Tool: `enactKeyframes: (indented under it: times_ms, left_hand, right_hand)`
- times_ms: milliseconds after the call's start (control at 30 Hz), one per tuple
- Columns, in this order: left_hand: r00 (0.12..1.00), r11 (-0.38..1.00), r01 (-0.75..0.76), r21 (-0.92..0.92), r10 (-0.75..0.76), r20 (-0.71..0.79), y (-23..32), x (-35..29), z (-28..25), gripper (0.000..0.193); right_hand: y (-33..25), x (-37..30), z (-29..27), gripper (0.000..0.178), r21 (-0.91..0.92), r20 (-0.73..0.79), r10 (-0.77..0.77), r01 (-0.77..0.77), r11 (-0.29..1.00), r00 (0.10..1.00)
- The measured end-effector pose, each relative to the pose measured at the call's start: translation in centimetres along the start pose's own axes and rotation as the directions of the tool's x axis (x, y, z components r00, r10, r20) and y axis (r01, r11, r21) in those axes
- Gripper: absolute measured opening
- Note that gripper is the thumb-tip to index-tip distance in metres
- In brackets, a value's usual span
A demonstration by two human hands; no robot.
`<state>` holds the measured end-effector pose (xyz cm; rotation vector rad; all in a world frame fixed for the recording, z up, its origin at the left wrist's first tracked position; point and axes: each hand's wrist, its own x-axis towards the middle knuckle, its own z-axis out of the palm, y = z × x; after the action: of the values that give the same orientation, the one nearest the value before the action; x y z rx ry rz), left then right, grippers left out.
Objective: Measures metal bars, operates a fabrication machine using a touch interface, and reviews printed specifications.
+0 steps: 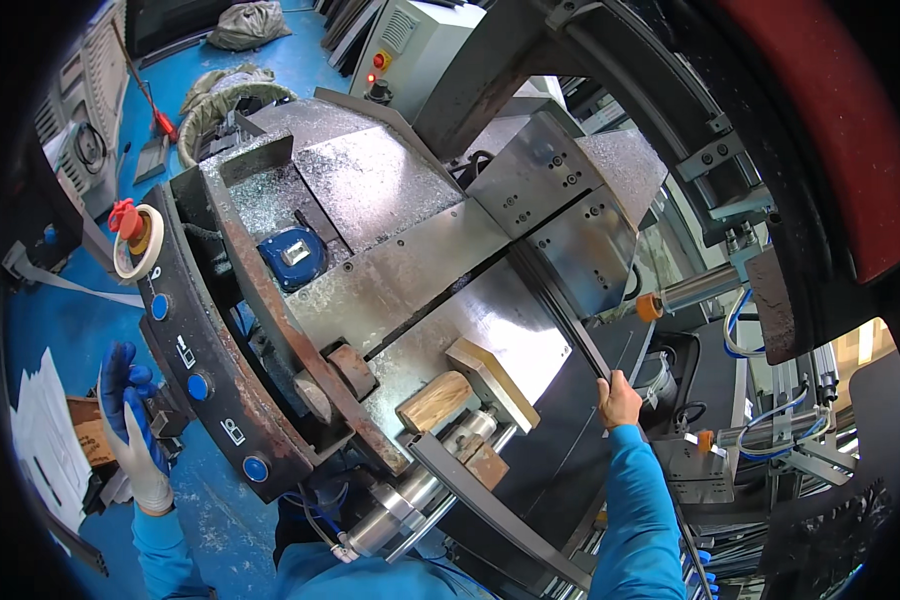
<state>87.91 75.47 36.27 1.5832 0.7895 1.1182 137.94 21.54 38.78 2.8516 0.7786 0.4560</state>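
The right hand (621, 400) pinches a dark long bar (562, 312), which lies along the edge of the steel block (582, 255). The left gloved hand (133, 430), fingers loosely apart, is beside the control panel (220, 385), perhaps with narrow gap.

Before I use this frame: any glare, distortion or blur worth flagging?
Head view: white glare washes out part of the flat silver metal plate; head view: fisheye seems to bow the long black control panel with round blue buttons, and the corners go black; head view: bare right hand and blue-and-white gloved left hand look fairly sharp.
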Motion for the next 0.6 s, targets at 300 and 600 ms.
enactKeyframes:
  times_ms: [300, 600]
  left_hand:
    - [1.000, 0.999, 0.018, -0.032, -0.018, 0.005, 0.5, 0.5, 0.5, 0.046]
    - [0.999, 0.999, -0.031, -0.042, 0.031, -0.011, 2.3, 1.6, 2.5, 0.046]
  right_hand:
    - [0.1, 0.0, 0.2, 0.030, -0.007, -0.013, -0.003, 0.002, 1.000, 1.000]
    - [-0.2, 0.3, 0.0, 0.031, -0.010, 0.007, 0.009, -0.009, 1.000, 1.000]
